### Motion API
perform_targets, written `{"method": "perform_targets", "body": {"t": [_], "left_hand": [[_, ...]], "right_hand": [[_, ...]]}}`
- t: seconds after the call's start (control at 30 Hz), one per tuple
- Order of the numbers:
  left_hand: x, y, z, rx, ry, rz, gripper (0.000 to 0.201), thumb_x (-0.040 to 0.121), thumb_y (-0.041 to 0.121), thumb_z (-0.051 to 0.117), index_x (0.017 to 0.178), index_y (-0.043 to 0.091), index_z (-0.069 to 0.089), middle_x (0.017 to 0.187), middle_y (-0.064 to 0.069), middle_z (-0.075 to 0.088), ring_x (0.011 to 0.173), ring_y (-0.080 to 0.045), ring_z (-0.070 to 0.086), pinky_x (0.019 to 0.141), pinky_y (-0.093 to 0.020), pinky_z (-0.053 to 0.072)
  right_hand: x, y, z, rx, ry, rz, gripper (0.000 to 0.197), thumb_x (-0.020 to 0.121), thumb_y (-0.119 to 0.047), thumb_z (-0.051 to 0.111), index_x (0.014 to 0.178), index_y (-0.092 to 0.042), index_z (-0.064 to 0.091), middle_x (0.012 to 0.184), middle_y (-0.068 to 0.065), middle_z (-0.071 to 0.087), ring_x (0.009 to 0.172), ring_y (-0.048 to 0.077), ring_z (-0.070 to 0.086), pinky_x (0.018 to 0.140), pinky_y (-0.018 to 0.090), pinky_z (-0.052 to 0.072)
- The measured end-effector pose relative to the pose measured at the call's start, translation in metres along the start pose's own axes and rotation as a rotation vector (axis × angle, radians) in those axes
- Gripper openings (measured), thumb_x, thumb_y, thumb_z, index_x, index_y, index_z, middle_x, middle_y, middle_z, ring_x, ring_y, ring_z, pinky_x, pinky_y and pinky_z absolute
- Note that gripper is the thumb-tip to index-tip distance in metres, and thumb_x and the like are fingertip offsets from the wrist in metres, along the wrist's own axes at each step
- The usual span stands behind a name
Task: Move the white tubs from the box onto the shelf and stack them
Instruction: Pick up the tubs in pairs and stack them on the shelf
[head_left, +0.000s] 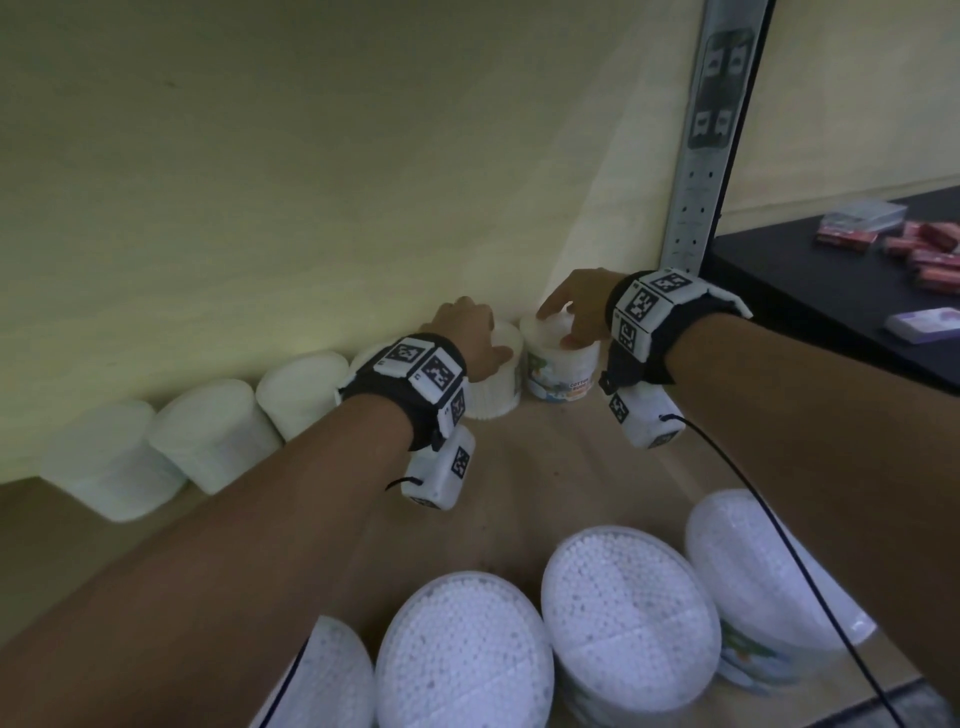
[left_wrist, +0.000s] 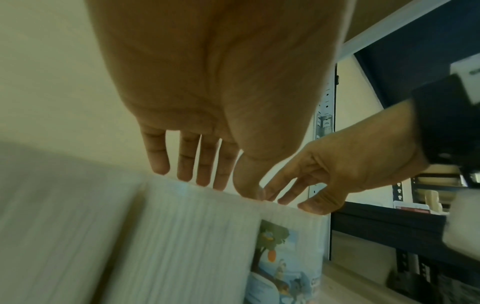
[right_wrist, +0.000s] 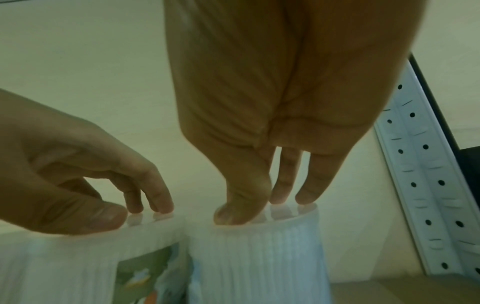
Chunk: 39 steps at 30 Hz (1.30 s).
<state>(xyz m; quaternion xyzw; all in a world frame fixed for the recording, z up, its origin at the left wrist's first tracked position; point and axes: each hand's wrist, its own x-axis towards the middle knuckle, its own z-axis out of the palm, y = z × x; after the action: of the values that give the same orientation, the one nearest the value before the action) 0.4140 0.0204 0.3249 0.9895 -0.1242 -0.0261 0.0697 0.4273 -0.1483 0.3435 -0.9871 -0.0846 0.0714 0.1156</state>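
Wooden shelf (head_left: 571, 467) against cream wall; at far right, left tub (head_left: 493, 389) and right tub (head_left: 558, 374) stand just beside each other; left hand (head_left: 470, 332) and right hand (head_left: 576, 306) have fingers apart, tips resting on lids; best to settle them evenly, no tipping; tubs upright, long axis vertical, right label facing near.

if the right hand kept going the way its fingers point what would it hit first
The lid of the rightmost tub, at once: the right hand has its fingers touching it.
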Motion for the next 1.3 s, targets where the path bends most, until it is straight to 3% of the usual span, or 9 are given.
{"method": "perform_targets", "body": {"t": [0.1, 0.2, 0.3, 0.47, 0.57, 0.87, 1.13, 1.23, 1.3], "left_hand": [[-0.001, -0.003, -0.004, -0.031, -0.039, 0.033, 0.051, 0.094, 0.030, 0.055, 0.140, 0.012, 0.042, 0.146, -0.010, 0.038, 0.133, -0.026, 0.040, 0.108, -0.034, 0.036], [-0.003, -0.004, -0.008, -0.076, -0.046, 0.068, 0.045, 0.092, 0.016, 0.057, 0.137, 0.015, 0.048, 0.145, -0.007, 0.044, 0.130, -0.024, 0.045, 0.101, -0.028, 0.038], [-0.005, -0.004, -0.009, -0.145, -0.019, 0.055, 0.047, 0.090, 0.004, 0.054, 0.136, 0.013, 0.048, 0.143, -0.007, 0.046, 0.130, -0.023, 0.046, 0.101, -0.026, 0.039], [-0.005, -0.001, 0.001, -0.100, 0.125, -0.073, 0.047, 0.092, 0.035, 0.054, 0.129, 0.006, 0.048, 0.134, -0.015, 0.045, 0.126, -0.031, 0.042, 0.105, -0.042, 0.040], [-0.005, 0.002, 0.007, -0.007, 0.118, -0.102, 0.053, 0.092, 0.044, 0.052, 0.126, 0.004, 0.050, 0.133, -0.016, 0.045, 0.126, -0.032, 0.041, 0.103, -0.042, 0.040], [-0.006, 0.001, 0.000, -0.015, 0.041, -0.064, 0.054, 0.093, 0.038, 0.054, 0.134, 0.003, 0.049, 0.138, -0.016, 0.042, 0.127, -0.033, 0.044, 0.106, -0.043, 0.040], [-0.009, -0.007, -0.009, -0.069, -0.079, 0.067, 0.050, 0.095, 0.004, 0.046, 0.143, 0.014, 0.041, 0.152, -0.008, 0.035, 0.139, -0.025, 0.036, 0.110, -0.030, 0.031], [-0.009, -0.008, -0.008, -0.122, 0.009, 0.050, 0.041, 0.096, 0.013, 0.049, 0.136, 0.012, 0.046, 0.145, -0.011, 0.038, 0.133, -0.027, 0.040, 0.106, -0.032, 0.035], [-0.008, -0.005, -0.006, -0.145, 0.108, -0.013, 0.040, 0.096, 0.027, 0.051, 0.131, 0.009, 0.049, 0.138, -0.013, 0.039, 0.128, -0.029, 0.041, 0.105, -0.036, 0.038]], "right_hand": [[0.004, 0.001, 0.001, 0.029, -0.012, -0.003, 0.047, 0.090, -0.009, 0.062, 0.136, -0.013, 0.053, 0.144, 0.009, 0.048, 0.130, 0.023, 0.048, 0.081, 0.002, 0.036], [0.003, -0.001, 0.001, 0.025, -0.014, 0.013, 0.048, 0.090, -0.010, 0.062, 0.137, -0.014, 0.053, 0.144, 0.007, 0.048, 0.130, 0.022, 0.049, 0.098, 0.018, 0.038], [0.002, -0.002, -0.001, 0.019, -0.017, 0.018, 0.049, 0.089, -0.013, 0.063, 0.137, -0.016, 0.052, 0.146, 0.007, 0.046, 0.131, 0.023, 0.048, 0.102, 0.023, 0.037], [0.003, 0.000, 0.001, -0.003, 0.002, 0.023, 0.049, 0.089, -0.013, 0.063, 0.137, -0.016, 0.052, 0.141, 0.007, 0.051, 0.129, 0.024, 0.050, 0.100, 0.026, 0.041], [0.003, 0.000, 0.001, 0.009, -0.024, 0.022, 0.049, 0.090, -0.011, 0.061, 0.139, -0.015, 0.050, 0.144, 0.007, 0.048, 0.130, 0.024, 0.048, 0.102, 0.024, 0.038], [0.002, 0.000, 0.000, 0.009, -0.019, -0.010, 0.049, 0.091, -0.010, 0.060, 0.139, -0.013, 0.049, 0.146, 0.008, 0.045, 0.132, 0.024, 0.046, 0.096, 0.020, 0.038], [-0.001, -0.001, 0.000, -0.031, -0.015, -0.017, 0.050, 0.090, -0.016, 0.062, 0.139, -0.018, 0.050, 0.148, 0.006, 0.043, 0.132, 0.022, 0.046, 0.104, 0.025, 0.036], [-0.001, -0.002, 0.001, -0.016, -0.007, -0.013, 0.050, 0.090, -0.017, 0.062, 0.139, -0.019, 0.050, 0.147, 0.007, 0.044, 0.132, 0.022, 0.047, 0.104, 0.024, 0.036], [-0.001, -0.001, 0.001, -0.002, -0.009, -0.009, 0.049, 0.091, -0.014, 0.061, 0.139, -0.016, 0.050, 0.147, 0.008, 0.045, 0.132, 0.023, 0.046, 0.099, 0.016, 0.038]]}}
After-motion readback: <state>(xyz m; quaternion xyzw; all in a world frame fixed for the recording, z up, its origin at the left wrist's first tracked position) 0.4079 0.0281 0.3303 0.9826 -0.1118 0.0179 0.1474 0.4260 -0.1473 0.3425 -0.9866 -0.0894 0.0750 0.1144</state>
